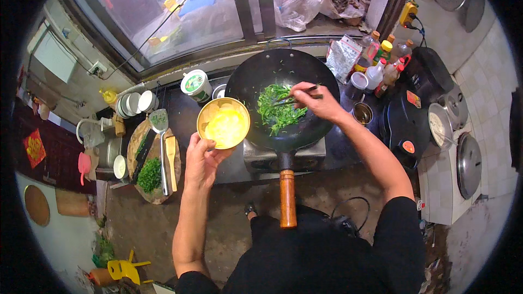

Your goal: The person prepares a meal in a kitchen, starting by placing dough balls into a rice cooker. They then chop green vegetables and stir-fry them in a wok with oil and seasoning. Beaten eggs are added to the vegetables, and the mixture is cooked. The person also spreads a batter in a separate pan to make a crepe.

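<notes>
A bowl of yellow beaten egg is in my left hand, thumb on its rim, just left of the wok. My right hand grips a pair of dark chopsticks, their tips in the chopped green leaves at the middle of the black wok. The wok sits on a gas stove, its wooden handle pointing towards me.
To the left, a round chopping board bears chopped greens, a metal spatula and a cleaver. Beyond the bowl stands a white tub. Bottles, a small metal cup and a black cooker stand at right.
</notes>
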Demonstrator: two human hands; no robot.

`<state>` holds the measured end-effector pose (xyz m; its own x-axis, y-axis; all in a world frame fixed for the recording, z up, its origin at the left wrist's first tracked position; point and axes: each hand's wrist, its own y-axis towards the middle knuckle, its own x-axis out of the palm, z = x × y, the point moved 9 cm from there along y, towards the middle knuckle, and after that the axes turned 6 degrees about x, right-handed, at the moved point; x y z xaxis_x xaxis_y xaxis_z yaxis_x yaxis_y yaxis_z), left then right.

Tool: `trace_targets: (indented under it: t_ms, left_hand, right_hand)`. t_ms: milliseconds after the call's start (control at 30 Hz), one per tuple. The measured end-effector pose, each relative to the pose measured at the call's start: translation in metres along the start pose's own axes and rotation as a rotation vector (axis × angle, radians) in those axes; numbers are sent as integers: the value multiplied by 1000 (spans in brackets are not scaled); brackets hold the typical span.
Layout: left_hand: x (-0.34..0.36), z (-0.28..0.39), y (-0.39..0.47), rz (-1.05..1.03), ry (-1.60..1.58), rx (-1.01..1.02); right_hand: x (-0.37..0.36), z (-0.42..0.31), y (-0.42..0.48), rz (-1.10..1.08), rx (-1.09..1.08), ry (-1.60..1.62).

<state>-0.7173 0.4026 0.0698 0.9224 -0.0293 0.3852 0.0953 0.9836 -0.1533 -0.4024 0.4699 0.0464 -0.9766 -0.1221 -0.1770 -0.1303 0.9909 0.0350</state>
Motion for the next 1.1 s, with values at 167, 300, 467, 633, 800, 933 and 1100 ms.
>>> trace_targets:
  t_ms: [167,300,467,633,800,933,1100]
  left_hand:
    - [-9,1,-6,15,-3,1]
    - [-3,0,-4,41,-45,3]
    - [-8,-3,-2,36,-9,-1]
    - [-3,-3,5,20,-17,4]
    - [1,-4,9,-9,12,-20]
    - [2,0,6,40,-47,-7]
    - [1,-3,8,6,-10,-13]
  right_hand:
    - [-1,-20,-5,-26,112,45]
    - [-1,1,-21,-60,204,59]
    - [-34,-11,-27,-4,205,32]
    - [-47,-16,-21,106,136,-40]
    - [-24,4,-4,75,61,-188]
    - [-18,-18,-9,29,139,-72]
    - [-44,-4,12,259,-131,-167]
